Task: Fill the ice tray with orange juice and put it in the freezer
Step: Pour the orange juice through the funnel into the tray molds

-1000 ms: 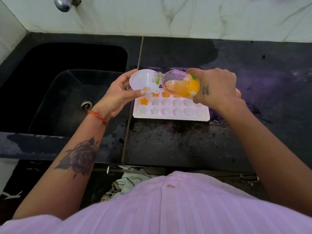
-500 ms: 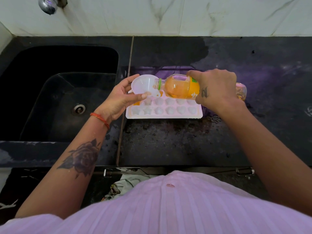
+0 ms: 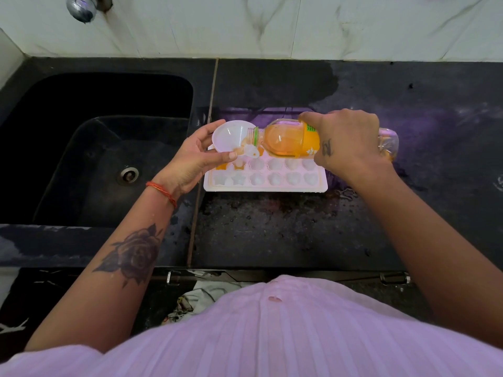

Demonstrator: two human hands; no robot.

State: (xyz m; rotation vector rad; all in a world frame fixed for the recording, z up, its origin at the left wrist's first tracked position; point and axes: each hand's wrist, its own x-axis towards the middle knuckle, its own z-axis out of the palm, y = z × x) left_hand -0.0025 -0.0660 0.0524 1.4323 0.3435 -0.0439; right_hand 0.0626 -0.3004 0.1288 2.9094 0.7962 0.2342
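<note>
A white ice tray (image 3: 265, 183) lies on the dark surface (image 3: 285, 232), its left end close to the seam beside the sink (image 3: 95, 137). Its near row is empty; juice shows in far-left cells, and the far row is mostly hidden. The left hand (image 3: 190, 161) pinches a white funnel (image 3: 231, 136) between thumb and fingers above the tray's left end. The right hand (image 3: 345, 142) wraps around a tipped orange juice bottle (image 3: 288, 138), mouth in the funnel. Its label is unreadable. Open surface stretches right; a tap (image 3: 80, 6) is cut off above.
</note>
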